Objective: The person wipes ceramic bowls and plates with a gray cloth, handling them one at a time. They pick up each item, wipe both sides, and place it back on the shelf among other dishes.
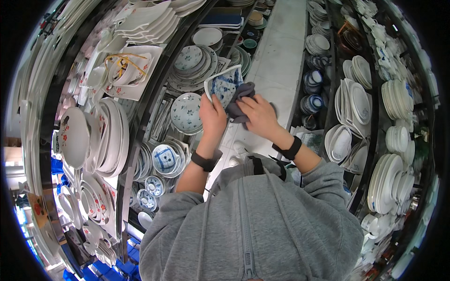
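A white ceramic dish with a blue pattern (pixel 222 86) is tilted up in front of me, its curved rim toward the far side. My left hand (pixel 213 114) grips its near left edge, thumb on the patterned face. Bunched against the dish's right part is a dark grey cloth (pixel 240 103), which covers that side. My right hand (pixel 258 114) holds the cloth, fingers spread over it. Left of the dish, on a shelf, lies a round plate with green leaf sprigs (pixel 186 111).
Shelves on the left carry stacked oval plates (pixel 114 137), square dishes (pixel 146 23) and blue-checked bowls (pixel 165 158). Shelves on the right hold stacked white plates (pixel 386 182) and blue bowls (pixel 313 77). Between them runs a narrow aisle of pale floor tiles (pixel 277 52).
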Available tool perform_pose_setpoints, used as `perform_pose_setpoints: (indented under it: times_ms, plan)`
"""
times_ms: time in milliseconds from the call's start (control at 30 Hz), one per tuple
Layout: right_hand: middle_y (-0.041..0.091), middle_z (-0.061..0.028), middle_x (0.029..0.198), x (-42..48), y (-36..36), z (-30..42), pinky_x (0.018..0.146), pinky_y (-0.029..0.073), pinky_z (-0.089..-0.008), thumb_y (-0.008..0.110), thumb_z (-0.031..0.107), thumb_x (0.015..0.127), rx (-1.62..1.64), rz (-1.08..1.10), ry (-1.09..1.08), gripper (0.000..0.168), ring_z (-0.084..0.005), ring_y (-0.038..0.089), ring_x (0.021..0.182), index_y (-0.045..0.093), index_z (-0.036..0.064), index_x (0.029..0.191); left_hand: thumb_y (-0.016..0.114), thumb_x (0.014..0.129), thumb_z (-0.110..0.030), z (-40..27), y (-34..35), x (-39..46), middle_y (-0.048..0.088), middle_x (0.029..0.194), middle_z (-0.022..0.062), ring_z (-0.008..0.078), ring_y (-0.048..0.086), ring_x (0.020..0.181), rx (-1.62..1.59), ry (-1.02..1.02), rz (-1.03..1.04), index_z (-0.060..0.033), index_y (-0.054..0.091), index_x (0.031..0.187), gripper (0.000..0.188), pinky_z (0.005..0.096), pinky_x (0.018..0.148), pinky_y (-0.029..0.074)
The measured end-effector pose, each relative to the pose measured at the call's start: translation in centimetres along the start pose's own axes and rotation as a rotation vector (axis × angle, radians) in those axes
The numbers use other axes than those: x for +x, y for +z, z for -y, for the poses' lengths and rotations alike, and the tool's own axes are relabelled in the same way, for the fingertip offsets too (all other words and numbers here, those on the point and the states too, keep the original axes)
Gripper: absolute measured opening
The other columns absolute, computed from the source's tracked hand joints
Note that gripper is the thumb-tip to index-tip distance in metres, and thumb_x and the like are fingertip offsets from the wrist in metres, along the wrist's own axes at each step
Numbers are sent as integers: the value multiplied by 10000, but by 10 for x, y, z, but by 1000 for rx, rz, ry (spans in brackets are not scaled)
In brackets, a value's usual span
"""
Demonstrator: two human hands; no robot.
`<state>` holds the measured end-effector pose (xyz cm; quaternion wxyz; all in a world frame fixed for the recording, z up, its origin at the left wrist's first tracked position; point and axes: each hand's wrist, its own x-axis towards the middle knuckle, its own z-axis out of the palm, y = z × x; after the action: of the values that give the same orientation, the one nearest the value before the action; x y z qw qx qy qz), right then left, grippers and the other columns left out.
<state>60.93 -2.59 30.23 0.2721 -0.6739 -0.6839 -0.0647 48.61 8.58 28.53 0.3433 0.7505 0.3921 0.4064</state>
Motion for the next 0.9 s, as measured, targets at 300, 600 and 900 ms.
perform_pose_setpoints:
  times_ms: [300,600,900]
  plan:
    - [525,-71,1032,-9,1,-45,722,463,-354,652,110,594,-310,93,257,555,-266,496,907,544,69,1137,418,929,-153,1,-9,0,541,759,229,400,515,675,-116,-110,-42,35,478,909,199,431,612,401]
    - [527,-71,1117,18,-23,-7,761,474,-346,635,99,613,-151,-206,-128,547,-264,515,948,550,75,1152,417,923,-143,2,-8,0,580,836,218,350,566,746,-89,-104,65,38,497,1019,220,384,670,438]
    - [543,-35,1101,57,-17,5,755,476,-337,563,107,676,-254,-276,-284,435,-241,521,924,597,90,1109,402,854,-38,2,-4,-6,582,841,242,389,578,776,-233,12,167,40,484,1036,214,412,694,452]
